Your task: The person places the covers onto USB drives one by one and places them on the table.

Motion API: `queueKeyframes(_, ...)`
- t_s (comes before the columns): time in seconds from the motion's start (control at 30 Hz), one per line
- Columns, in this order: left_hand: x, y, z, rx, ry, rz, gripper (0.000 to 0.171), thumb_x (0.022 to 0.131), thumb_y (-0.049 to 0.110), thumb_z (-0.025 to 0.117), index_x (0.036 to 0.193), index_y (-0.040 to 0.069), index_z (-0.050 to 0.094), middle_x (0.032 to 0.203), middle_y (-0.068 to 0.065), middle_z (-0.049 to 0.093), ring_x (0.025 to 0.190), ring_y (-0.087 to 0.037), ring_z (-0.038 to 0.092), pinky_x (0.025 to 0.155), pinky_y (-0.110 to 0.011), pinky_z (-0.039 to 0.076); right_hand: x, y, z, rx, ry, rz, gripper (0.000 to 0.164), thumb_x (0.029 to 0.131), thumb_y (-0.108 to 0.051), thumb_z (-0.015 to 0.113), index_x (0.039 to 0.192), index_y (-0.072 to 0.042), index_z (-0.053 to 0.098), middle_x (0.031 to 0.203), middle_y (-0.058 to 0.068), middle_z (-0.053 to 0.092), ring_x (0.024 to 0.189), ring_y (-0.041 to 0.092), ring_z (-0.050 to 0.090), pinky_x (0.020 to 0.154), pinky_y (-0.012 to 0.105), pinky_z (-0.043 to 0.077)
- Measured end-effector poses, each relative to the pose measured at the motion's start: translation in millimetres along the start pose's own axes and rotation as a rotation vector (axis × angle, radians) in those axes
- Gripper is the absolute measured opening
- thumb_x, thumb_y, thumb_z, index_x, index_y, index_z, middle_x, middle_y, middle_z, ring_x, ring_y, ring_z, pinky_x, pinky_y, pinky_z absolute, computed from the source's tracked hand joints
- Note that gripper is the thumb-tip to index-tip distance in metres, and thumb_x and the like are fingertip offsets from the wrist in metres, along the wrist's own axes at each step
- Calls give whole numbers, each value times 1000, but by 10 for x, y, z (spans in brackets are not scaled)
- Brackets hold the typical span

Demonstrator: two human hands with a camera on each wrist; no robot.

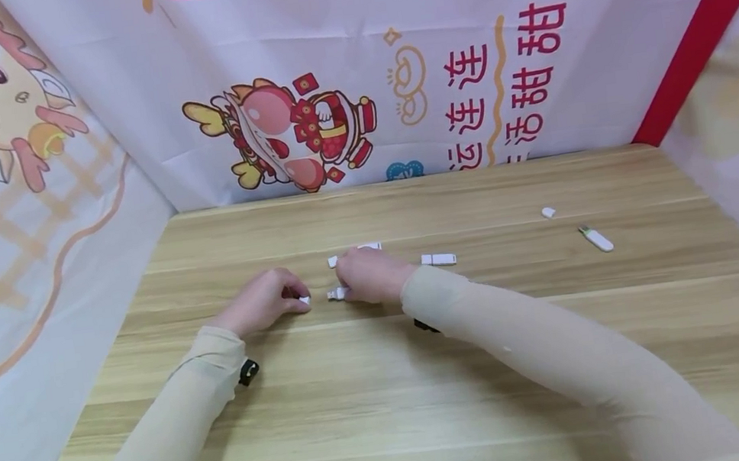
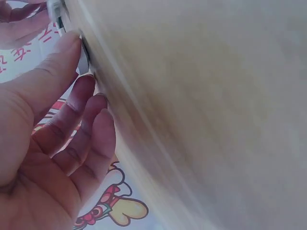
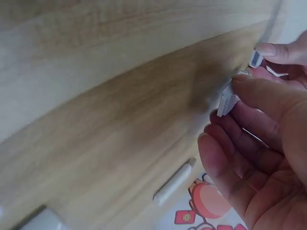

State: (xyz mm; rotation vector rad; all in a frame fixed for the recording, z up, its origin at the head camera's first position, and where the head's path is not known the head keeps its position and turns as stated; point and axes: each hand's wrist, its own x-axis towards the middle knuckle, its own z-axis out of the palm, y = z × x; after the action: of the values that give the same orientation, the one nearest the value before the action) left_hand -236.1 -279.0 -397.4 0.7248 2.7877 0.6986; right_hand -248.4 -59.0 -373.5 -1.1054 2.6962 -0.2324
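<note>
My left hand (image 1: 266, 301) pinches a small white cap (image 1: 305, 300) between thumb and forefinger, just over the wooden table (image 1: 337, 419). A short gap to its right, my right hand (image 1: 371, 275) grips a white USB flash drive (image 3: 227, 99), its bare metal plug pointing left at the cap. The cap's hollow end shows in the right wrist view. Beyond the right hand lie another white flash drive (image 1: 371, 246) and a loose white cap (image 1: 333, 262), the drive partly hidden by the hand. In the left wrist view most of the cap is hidden by the thumb.
Right of my right hand lies a flash drive (image 1: 438, 260) with its cap on. Farther right are an uncapped flash drive (image 1: 597, 239) and a small white cap (image 1: 549, 212). A printed cloth (image 1: 329, 12) stands along the table's back edge.
</note>
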Motion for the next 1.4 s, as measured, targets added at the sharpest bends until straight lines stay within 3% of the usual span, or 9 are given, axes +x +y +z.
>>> queueKeyframes(0.17, -44, 131, -21, 4, 3, -13, 16, 77, 18, 75, 90, 9, 71, 82, 4, 65, 74, -10, 58, 70, -30, 48, -226, 2, -108, 89, 55, 13, 11, 84, -28, 68, 86, -17, 68, 71, -7, 58, 63, 12, 53, 59, 21, 45)
queueKeyframes(0.3, -92, 336, -27, 30, 20, 8, 17, 79, 18, 72, 94, 8, 71, 83, 4, 66, 74, -10, 58, 68, -30, 50, -478, -5, -196, 103, 93, 4, 8, 84, -24, 67, 84, -17, 70, 68, -8, 58, 60, 10, 51, 57, 21, 45)
queueKeyframes(0.57, -179, 896, 59, 128, 98, 209, 18, 78, 18, 74, 94, 10, 72, 88, 3, 67, 78, -8, 60, 71, -25, 51, -1136, -8, -229, -1, 270, -93, 4, 83, -18, 68, 83, -14, 70, 73, -7, 59, 61, 2, 51, 58, 15, 45)
queueKeyframes(0.9, -329, 1508, 188, 248, 258, 450, 22, 78, 29, 73, 93, 12, 72, 88, 3, 66, 82, -9, 59, 72, -22, 50, -1887, 47, -202, 8, 446, -184, 16, 78, -18, 74, 90, -8, 71, 82, -2, 63, 69, 5, 57, 64, 17, 50)
queueKeyframes(1.13, -414, 1786, 322, 266, 331, 534, 17, 80, 25, 72, 89, 10, 70, 88, 2, 65, 85, -12, 58, 74, -25, 50, -2239, 131, -219, 14, 525, -206, 17, 77, -17, 75, 91, -8, 70, 83, -2, 62, 72, 6, 57, 64, 19, 51)
queueKeyframes(1.27, -451, 1921, 368, 274, 337, 555, 18, 81, 26, 71, 91, 11, 70, 87, 3, 66, 83, -12, 57, 73, -25, 49, -2400, 169, -207, 3, 571, -216, 20, 74, -14, 77, 91, -7, 70, 84, -1, 62, 73, 7, 58, 66, 22, 52)
queueKeyframes(1.4, -481, 2024, 415, 266, 329, 558, 19, 81, 25, 71, 93, 11, 69, 87, 4, 67, 79, -10, 55, 70, -22, 47, -2517, 201, -185, -19, 618, -241, 16, 80, -17, 73, 92, -7, 69, 85, -1, 62, 74, 9, 59, 66, 24, 52)
